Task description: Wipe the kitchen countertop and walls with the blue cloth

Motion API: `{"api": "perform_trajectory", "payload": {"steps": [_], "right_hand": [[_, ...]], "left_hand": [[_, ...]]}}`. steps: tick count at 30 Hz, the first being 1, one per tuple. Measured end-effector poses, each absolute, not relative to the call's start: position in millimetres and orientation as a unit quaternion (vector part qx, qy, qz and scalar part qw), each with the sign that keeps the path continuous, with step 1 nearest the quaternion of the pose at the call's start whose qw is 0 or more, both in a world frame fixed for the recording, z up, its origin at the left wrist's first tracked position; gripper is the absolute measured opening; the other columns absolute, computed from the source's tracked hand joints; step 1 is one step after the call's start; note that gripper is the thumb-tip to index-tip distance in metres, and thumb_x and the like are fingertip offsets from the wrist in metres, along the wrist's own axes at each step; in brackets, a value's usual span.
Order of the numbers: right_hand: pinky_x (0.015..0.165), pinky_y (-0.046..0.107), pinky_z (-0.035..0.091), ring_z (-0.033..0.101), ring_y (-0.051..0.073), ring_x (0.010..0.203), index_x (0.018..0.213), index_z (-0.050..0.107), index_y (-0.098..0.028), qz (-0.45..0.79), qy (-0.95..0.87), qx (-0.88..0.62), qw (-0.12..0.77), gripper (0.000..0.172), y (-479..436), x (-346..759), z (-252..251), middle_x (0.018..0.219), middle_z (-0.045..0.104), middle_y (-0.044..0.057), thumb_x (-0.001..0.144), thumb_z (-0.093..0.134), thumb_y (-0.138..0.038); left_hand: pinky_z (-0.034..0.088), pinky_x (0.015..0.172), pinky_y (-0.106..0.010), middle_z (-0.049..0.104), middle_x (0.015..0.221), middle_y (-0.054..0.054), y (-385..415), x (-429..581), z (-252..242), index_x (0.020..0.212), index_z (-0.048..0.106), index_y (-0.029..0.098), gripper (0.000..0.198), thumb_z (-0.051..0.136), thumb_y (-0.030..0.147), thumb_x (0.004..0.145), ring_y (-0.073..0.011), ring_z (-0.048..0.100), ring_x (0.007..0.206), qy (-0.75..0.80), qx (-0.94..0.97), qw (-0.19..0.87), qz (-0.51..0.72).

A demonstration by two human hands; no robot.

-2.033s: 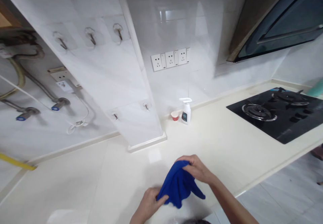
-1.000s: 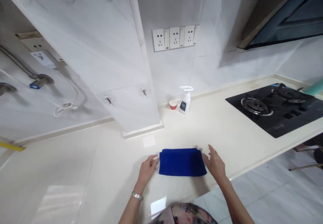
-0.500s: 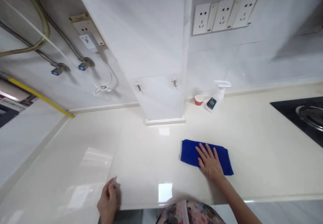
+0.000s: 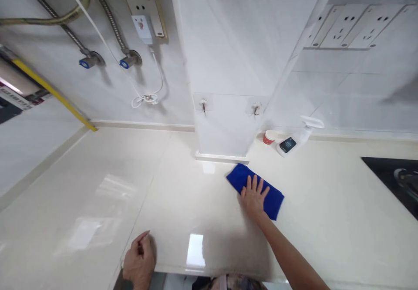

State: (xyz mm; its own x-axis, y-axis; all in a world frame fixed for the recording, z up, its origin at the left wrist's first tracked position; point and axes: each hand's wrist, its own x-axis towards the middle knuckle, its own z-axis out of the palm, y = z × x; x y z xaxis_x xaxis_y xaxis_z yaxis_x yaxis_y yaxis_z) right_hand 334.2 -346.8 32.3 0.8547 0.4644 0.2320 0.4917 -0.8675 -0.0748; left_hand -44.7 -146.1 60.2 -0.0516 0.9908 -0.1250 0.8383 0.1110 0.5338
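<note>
Under my right hand (image 4: 254,196), a folded blue cloth (image 4: 273,200) lies flat on the cream countertop (image 4: 183,220). The palm presses down and the fingers are spread over the cloth, not gripping it. One corner of the cloth comes close to the foot of the white tiled pillar (image 4: 225,133). My left hand (image 4: 139,257) rests at the counter's front edge, on the left, with its fingers curled in and nothing visible in them. It is apart from the cloth.
Behind the cloth stand a white spray bottle (image 4: 294,141) and a small red tub (image 4: 269,137) with a white lid. A black stove (image 4: 395,181) is set in at the right. Hoses, valves and a plugged-in charger (image 4: 143,28) hang on the left wall.
My right hand has slid the cloth left and closer to the pillar's foot, and the cloth has turned at an angle. The view has shifted. My left hand stays by the front edge.
</note>
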Motion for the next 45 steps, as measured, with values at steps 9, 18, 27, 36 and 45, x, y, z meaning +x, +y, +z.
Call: {"api": "perform_trajectory", "payload": {"steps": [9,18,27,36,45], "right_hand": [[0.123,0.077,0.005,0.008,0.048,0.158,0.164,0.025,-0.008,0.057,-0.410,-0.907,0.079,0.068,-191,292,68,0.171,0.013,0.020,0.103,0.038,-0.036],[0.127,0.070,-0.001,-0.002,0.040,0.160,0.164,0.027,-0.016,0.136,-0.603,-0.769,0.166,0.066,-144,197,68,0.173,0.011,0.012,0.105,0.036,-0.044],[0.132,0.052,0.014,0.022,0.026,0.158,0.160,0.040,-0.023,0.093,-0.513,-0.832,0.189,0.060,-234,320,68,0.169,0.031,0.002,0.104,0.043,-0.045],[0.127,0.050,0.025,0.036,0.026,0.152,0.154,0.049,-0.020,-0.098,-0.411,-0.894,0.147,0.056,-415,410,25,0.162,0.045,0.007,0.102,0.039,-0.039],[0.126,0.065,0.020,0.030,0.031,0.155,0.157,0.044,-0.020,-0.114,-0.171,-0.975,0.079,0.075,-614,448,-1,0.164,0.041,0.008,0.099,0.015,-0.058]], "left_hand": [[0.036,0.065,-0.037,0.069,0.090,-0.010,-143,-49,57,0.121,0.067,0.029,0.054,0.030,0.059,0.096,-0.0285,0.061,0.082,0.718,0.649,0.234,0.093],[0.038,0.065,-0.038,0.072,0.096,-0.012,-135,-51,63,0.123,0.065,0.028,0.056,0.027,0.060,0.096,-0.0313,0.063,0.085,0.713,0.658,0.235,0.054],[0.039,0.064,-0.037,0.072,0.097,-0.013,-136,-44,73,0.121,0.066,0.027,0.055,0.027,0.057,0.095,-0.0309,0.062,0.082,0.710,0.668,0.217,0.055],[0.039,0.064,-0.036,0.070,0.091,-0.012,-138,-43,67,0.118,0.067,0.027,0.053,0.029,0.056,0.096,-0.0299,0.061,0.079,0.701,0.675,0.211,0.090],[0.038,0.061,-0.036,0.070,0.088,-0.012,-139,-37,73,0.115,0.070,0.026,0.048,0.036,0.052,0.093,-0.0279,0.057,0.072,0.708,0.668,0.212,0.089]]}}
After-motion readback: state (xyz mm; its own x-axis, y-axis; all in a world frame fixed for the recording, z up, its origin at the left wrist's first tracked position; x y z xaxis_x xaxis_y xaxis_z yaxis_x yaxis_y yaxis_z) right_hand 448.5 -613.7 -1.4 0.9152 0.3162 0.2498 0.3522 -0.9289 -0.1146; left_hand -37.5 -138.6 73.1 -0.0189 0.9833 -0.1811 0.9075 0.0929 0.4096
